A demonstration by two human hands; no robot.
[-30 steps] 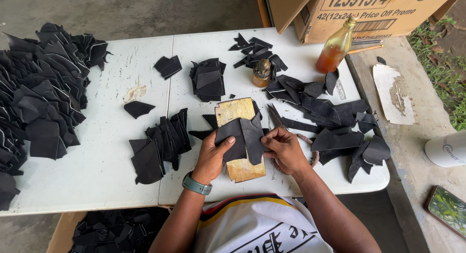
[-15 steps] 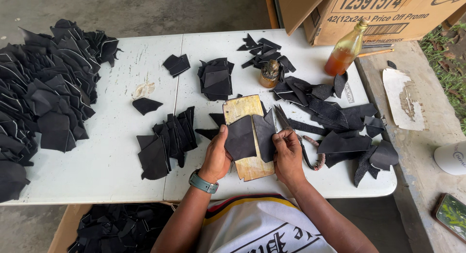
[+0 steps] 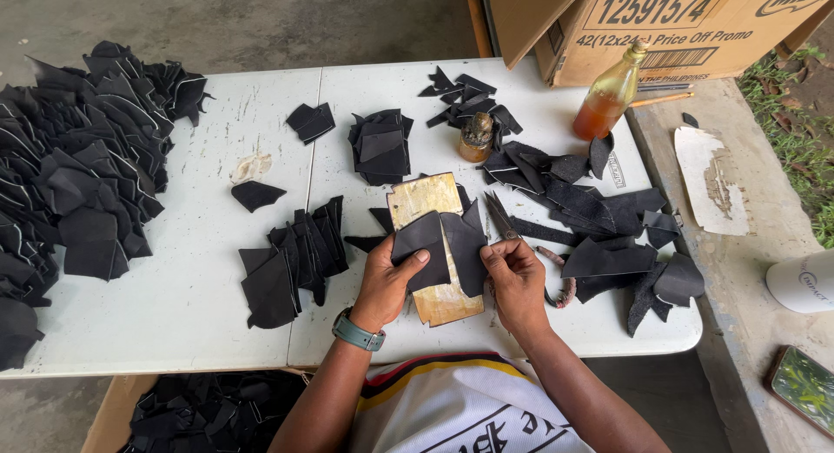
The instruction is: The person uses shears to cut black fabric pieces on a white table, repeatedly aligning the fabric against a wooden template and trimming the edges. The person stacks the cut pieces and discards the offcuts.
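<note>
My left hand [image 3: 389, 279] grips a black leather piece [image 3: 423, 247] with the thumb on top. Beside it, my right hand [image 3: 514, 275] pinches a second black piece [image 3: 466, 246]. Both pieces lie over a worn wooden board [image 3: 426, 201] on the white table [image 3: 208, 323]. A green watch sits on my left wrist. Scissors [image 3: 502, 218] lie just beyond my right hand.
A big heap of black pieces [image 3: 78, 184] fills the table's left. Smaller stacks [image 3: 294, 260], [image 3: 380, 145] and scraps [image 3: 599, 218] lie around. A small glue jar [image 3: 476, 137], an amber bottle [image 3: 610, 95], a cardboard box [image 3: 660, 23] and a phone [image 3: 801, 385] are near.
The two black pieces have been drawn apart slightly on the board; my hands stay over them. The camera has shifted a little.
</note>
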